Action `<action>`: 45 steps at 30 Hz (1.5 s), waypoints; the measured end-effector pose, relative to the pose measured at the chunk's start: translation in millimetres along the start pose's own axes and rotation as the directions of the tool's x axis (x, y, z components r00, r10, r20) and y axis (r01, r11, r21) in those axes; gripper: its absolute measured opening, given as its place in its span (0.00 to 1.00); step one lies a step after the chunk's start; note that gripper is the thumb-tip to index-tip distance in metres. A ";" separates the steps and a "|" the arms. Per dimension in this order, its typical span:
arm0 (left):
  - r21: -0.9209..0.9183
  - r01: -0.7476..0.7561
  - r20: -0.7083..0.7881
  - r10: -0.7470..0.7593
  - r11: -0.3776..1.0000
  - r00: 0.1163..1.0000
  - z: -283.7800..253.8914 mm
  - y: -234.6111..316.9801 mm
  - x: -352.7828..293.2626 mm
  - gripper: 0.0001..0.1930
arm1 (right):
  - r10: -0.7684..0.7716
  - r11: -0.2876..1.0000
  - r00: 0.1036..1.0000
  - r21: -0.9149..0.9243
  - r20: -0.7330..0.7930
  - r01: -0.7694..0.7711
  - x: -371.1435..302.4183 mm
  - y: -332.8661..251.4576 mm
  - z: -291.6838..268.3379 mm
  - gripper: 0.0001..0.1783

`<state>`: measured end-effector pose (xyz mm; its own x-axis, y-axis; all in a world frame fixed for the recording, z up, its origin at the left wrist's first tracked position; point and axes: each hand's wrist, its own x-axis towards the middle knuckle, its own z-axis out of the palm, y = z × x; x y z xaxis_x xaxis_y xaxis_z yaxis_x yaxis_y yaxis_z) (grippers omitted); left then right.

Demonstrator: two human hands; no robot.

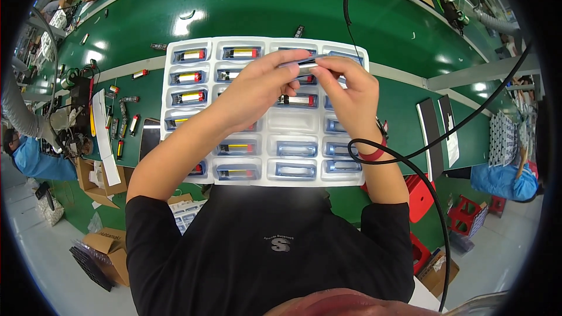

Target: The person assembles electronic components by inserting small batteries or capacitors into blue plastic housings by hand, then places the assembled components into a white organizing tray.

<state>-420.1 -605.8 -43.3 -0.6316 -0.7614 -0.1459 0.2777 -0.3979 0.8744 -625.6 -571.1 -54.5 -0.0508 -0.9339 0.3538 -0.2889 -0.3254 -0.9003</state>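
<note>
Above the far part of a white moulded tray (291,122), my left hand (257,88) and my right hand (348,85) meet. Between their fingertips they pinch a small bluish see-through casing (305,68) with a pale edge; the fingers cover much of it. It resembles the pieces in the tray. Pockets on the left hold blue casings with red, yellow and black cylindrical cells (190,76). Nearer pockets on the right carry blue casings (295,148) with no cell visible inside. One middle pocket below my hands has no casing. My forearms hide part of the tray.
Loose cells with small circuit boards (122,123) lie on the green table (257,11) at left, beside a white strip (104,137). A black cable (421,178) loops past my right wrist. Dark and white strips (430,140) lie right. Co-workers in blue sit around.
</note>
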 end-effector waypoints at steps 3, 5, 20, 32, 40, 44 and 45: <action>0.115 -0.057 -0.023 0.060 0.992 0.998 -1.6 -2.9 0.0 0.22 | -0.370 0.895 0.929 -0.275 -0.012 0.352 0.8 -2.9 1.6 0.13; 0.127 -0.077 -0.057 0.084 0.989 0.995 3.7 1.5 0.8 0.20 | -0.370 0.902 0.926 -0.268 -0.074 0.339 -1.3 -15.4 -1.1 0.19; 0.889 -0.408 0.280 0.457 0.209 0.844 10.2 2.9 -17.5 0.18 | -0.292 0.929 0.933 -0.170 0.211 0.329 -13.9 -0.5 -18.8 0.19; 0.718 -0.183 -0.064 0.326 0.671 0.943 -7.5 3.0 -19.0 0.15 | -0.007 1.000 0.850 -0.010 0.527 0.015 23.7 -4.7 -27.0 0.18; 0.946 -0.278 0.242 0.207 0.166 0.948 1.3 -20.6 -38.0 0.15 | 0.468 0.632 0.765 -0.772 0.443 0.060 161.8 141.2 -33.1 0.23; 0.949 -0.310 0.300 0.140 0.056 0.944 5.0 -30.7 -34.6 0.09 | 0.677 0.547 0.617 -0.835 0.402 -0.057 182.6 170.7 -12.7 0.25; 0.949 -0.306 0.315 0.147 -0.083 0.938 3.6 -29.4 -34.5 0.08 | 0.705 0.544 0.616 -0.825 0.352 -0.151 180.8 161.2 -4.3 0.23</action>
<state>-409.1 -566.0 -62.3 -0.7795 -0.6112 0.1373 -0.5166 0.7512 0.4109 -685.5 -791.7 -134.5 0.1019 -0.8568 -0.5055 -0.9386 0.0856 -0.3342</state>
